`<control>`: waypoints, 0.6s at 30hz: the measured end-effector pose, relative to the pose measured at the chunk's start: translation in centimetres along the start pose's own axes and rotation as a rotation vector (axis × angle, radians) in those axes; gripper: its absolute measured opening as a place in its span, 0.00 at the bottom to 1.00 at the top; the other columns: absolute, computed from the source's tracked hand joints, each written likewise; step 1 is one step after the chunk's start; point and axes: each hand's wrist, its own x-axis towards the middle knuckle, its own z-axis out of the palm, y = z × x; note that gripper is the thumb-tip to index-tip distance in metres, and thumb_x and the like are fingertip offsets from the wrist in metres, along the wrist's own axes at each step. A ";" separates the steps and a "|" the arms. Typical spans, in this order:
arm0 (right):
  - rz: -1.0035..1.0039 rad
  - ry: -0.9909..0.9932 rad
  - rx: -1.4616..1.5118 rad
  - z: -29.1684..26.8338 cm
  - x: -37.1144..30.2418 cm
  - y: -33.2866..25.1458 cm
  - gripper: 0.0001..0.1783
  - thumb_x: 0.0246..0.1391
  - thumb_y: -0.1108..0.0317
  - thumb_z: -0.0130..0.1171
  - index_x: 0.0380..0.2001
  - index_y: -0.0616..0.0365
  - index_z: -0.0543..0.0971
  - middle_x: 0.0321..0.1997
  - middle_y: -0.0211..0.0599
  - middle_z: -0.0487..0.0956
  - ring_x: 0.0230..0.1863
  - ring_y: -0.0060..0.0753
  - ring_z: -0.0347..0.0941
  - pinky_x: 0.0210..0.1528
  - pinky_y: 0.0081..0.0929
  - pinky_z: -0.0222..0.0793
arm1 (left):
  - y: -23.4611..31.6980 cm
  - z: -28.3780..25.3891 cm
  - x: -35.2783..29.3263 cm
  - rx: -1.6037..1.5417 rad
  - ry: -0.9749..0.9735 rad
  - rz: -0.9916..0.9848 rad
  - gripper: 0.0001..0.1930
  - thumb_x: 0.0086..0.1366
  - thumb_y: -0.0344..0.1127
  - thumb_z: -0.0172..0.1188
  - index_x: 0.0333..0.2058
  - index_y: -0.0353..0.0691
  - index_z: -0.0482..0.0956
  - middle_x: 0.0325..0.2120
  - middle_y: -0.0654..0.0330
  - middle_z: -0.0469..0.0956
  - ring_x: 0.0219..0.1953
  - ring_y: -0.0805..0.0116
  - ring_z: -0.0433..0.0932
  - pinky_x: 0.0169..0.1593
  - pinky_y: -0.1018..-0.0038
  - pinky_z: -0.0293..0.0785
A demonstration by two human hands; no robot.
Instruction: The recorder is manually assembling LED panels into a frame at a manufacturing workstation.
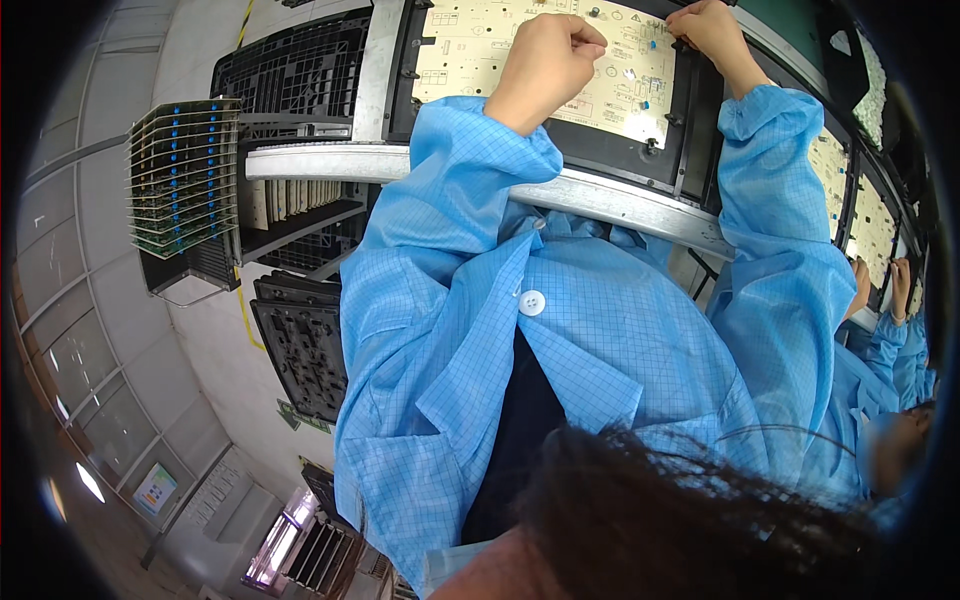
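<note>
A cream circuit board (pixel 470 60) with printed markings lies in a black frame (pixel 400 95) at the top of the view. Small blue components (pixel 645 105) stand near its right side. My left hand (pixel 553 68) hovers over the middle of the board, thumb and fingers pinched together; anything between them is too small to make out. At the board's upper right edge, the fingers of my right hand (pixel 712 38) are closed in a pinch beside a dark clip on the frame. Whatever they grip is hidden.
A silver rail (pixel 620 200) runs between me and the board. To the left stands a rack of stacked boards (pixel 185 180) with blue parts. Black trays (pixel 300 340) lean below it. Further right along the line, another person's hands (pixel 898 285) are near more cream boards (pixel 870 235).
</note>
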 end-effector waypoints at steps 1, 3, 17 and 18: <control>0.000 -0.002 0.000 0.0 -0.2 -0.4 0.08 0.37 0.75 0.61 0.21 0.71 0.83 0.17 0.44 0.80 0.19 0.31 0.77 0.24 0.29 0.71 | -0.2 0.0 -0.1 -0.013 0.004 -0.010 0.08 0.59 0.32 0.64 0.35 0.36 0.85 0.25 0.55 0.83 0.27 0.70 0.82 0.33 0.76 0.78; 0.015 0.043 -0.154 0.0 -0.4 -0.9 0.09 0.37 0.74 0.60 0.21 0.71 0.82 0.16 0.44 0.79 0.19 0.32 0.76 0.24 0.30 0.71 | -0.5 0.2 -0.3 -0.029 0.003 -0.019 0.08 0.58 0.32 0.64 0.35 0.35 0.85 0.25 0.56 0.83 0.26 0.71 0.82 0.32 0.76 0.78; -0.302 -0.069 -0.374 1.5 -7.4 -0.1 0.09 0.49 0.68 0.62 0.35 0.57 0.79 0.30 0.47 0.80 0.31 0.50 0.77 0.34 0.36 0.72 | 1.0 4.0 0.1 -0.010 0.031 0.163 0.07 0.52 0.25 0.57 0.28 0.33 0.84 0.24 0.45 0.81 0.28 0.50 0.81 0.39 0.62 0.78; -0.332 -0.066 -0.384 1.8 -8.0 0.8 0.08 0.49 0.69 0.62 0.34 0.59 0.79 0.30 0.46 0.80 0.32 0.50 0.77 0.35 0.36 0.72 | 1.4 4.6 0.2 -0.013 0.019 0.169 0.07 0.52 0.25 0.57 0.28 0.33 0.84 0.24 0.45 0.81 0.28 0.50 0.81 0.39 0.62 0.78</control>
